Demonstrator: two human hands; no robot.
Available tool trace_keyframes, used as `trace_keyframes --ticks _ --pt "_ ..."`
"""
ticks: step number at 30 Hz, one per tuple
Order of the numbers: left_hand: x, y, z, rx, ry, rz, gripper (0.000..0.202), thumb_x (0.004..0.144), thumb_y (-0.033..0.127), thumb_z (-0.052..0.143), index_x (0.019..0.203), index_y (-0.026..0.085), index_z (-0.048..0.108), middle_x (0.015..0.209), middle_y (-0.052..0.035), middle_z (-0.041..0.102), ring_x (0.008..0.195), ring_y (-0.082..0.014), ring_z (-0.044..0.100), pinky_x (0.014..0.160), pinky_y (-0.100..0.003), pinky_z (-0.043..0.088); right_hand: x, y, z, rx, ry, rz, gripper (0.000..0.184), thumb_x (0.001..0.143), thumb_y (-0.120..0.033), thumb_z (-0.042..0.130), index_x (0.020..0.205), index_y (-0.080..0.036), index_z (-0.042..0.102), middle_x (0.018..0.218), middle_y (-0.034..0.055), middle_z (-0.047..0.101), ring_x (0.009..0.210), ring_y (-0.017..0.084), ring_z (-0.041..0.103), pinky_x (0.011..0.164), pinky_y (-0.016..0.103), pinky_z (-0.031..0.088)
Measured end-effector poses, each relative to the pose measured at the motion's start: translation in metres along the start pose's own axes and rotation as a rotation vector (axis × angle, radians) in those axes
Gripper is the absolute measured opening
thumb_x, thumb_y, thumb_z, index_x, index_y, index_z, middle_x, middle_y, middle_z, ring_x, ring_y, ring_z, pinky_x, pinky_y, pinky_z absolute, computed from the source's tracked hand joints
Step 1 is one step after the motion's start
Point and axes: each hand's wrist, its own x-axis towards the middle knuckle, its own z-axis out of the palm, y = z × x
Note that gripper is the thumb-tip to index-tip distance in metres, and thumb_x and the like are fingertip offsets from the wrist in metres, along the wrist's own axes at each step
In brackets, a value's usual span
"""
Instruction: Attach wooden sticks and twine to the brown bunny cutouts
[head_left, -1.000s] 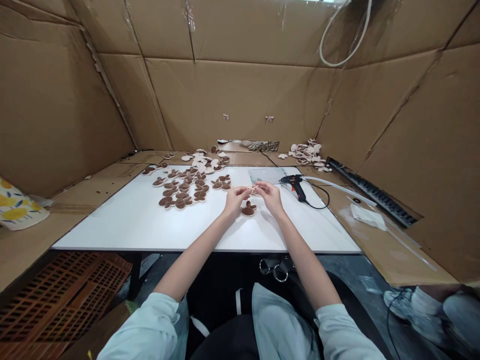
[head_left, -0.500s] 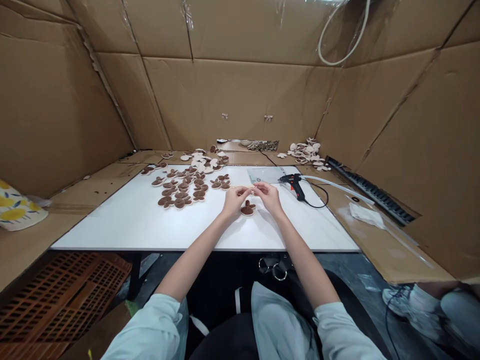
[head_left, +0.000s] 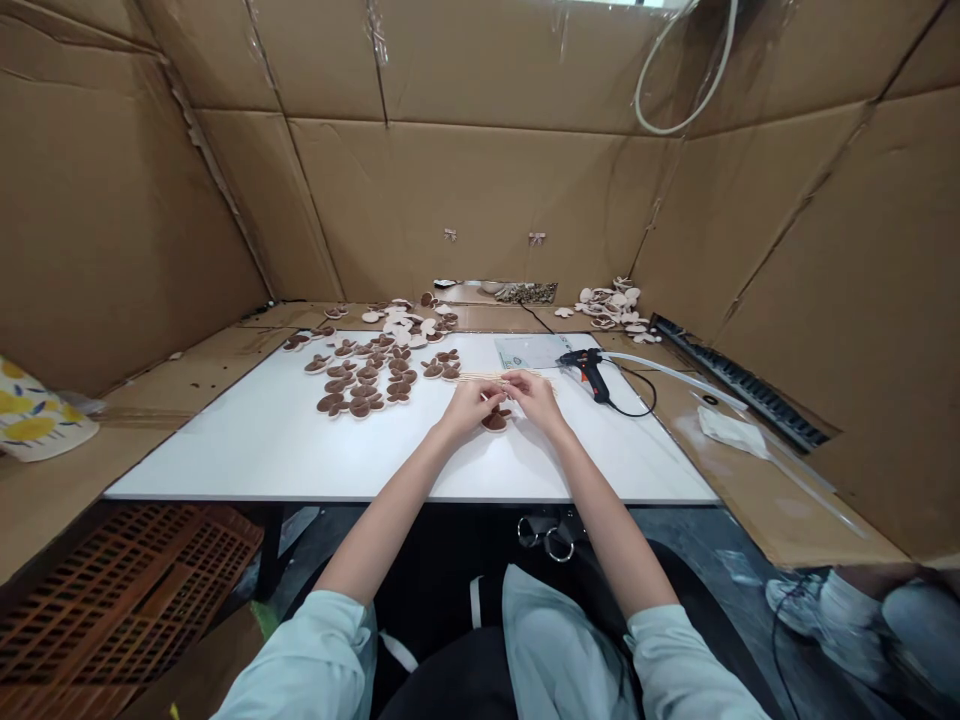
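Across the middle of the head view, a white table (head_left: 225,465) carries the work, with the left hand (head_left: 467,408) and right hand (head_left: 535,397) close together near its far half. Both hands curl inward, their fingertips (head_left: 489,397) drawn toward a bundle of thin wooden sticks (head_left: 480,377) lying crosswise under them. Whether they pinch the sticks or the piece below cannot be told, as the fingers hide the contact. A brown bunny-shaped piece (head_left: 496,420) with a pale rim lies just below the fingertips, touching or nearly touching both hands. Left of the hands, many similar brown pieces (head_left: 360,388) sit in a loose cluster on the table, and paler pieces (head_left: 409,322) crowd the far edge above them. To the right, a black glue gun (head_left: 589,371) rests beside a clear plastic sleeve (head_left: 529,350), with a white hose (head_left: 675,370) running off toward the right. More pale pieces (head_left: 611,306) are heaped at upper right on cardboard (head_left: 757,540). A patterned cloth (head_left: 37,415) lies at far left, an orange crate (head_left: 127,590) sits at lower left, and a sneaker (head_left: 814,620) shows at lower right.
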Motion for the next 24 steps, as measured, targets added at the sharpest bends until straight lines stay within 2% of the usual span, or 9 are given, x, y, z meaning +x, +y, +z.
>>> trace_keyframes --ticks 7,13,17,24 --pt "0.0007 -0.0013 0.0016 0.059 -0.003 -0.007 0.016 0.075 0.022 0.046 0.068 0.016 0.06 0.068 -0.003 0.063 0.064 -0.0149 0.054 0.064 -0.025 0.039 0.0001 -0.0005 -0.0055 0.129 -0.099 0.023 0.025 0.058 -0.027 0.067 0.08 -0.017 0.061 0.073 0.0021 0.063 0.071 0.015 0.06 0.069 0.03 0.048" --pt "-0.0005 0.0012 0.0027 -0.004 -0.033 -0.022 0.019 0.076 0.029 0.047 0.062 0.018 0.055 0.059 -0.0005 0.056 0.059 -0.0147 0.051 0.061 -0.025 0.038 0.0 -0.0043 -0.008 0.2 -0.09 0.082 0.027 0.051 -0.027 0.07 0.075 -0.017 0.06 0.064 -0.0002 0.061 0.062 0.014 0.059 0.06 0.028 0.048" --pt "-0.0011 0.0022 0.0036 -0.028 -0.052 -0.009 0.02 0.079 0.03 0.044 0.066 0.018 0.054 0.062 -0.0008 0.056 0.059 -0.0143 0.05 0.06 -0.025 0.039 -0.0009 -0.0061 -0.0092 0.218 -0.061 0.086 0.026 0.052 -0.023 0.066 0.077 -0.017 0.061 0.062 -0.0013 0.06 0.059 0.013 0.057 0.058 0.027 0.048" --pt "-0.0024 0.0025 0.0063 0.214 0.014 0.134 0.017 0.081 0.02 0.038 0.072 0.018 0.052 0.075 -0.0045 0.056 0.072 -0.0164 0.051 0.07 -0.029 0.039 -0.0026 -0.008 -0.0097 0.156 0.029 0.151 0.025 0.049 -0.013 0.059 0.073 -0.016 0.059 0.056 -0.0031 0.058 0.054 0.012 0.056 0.053 0.025 0.047"
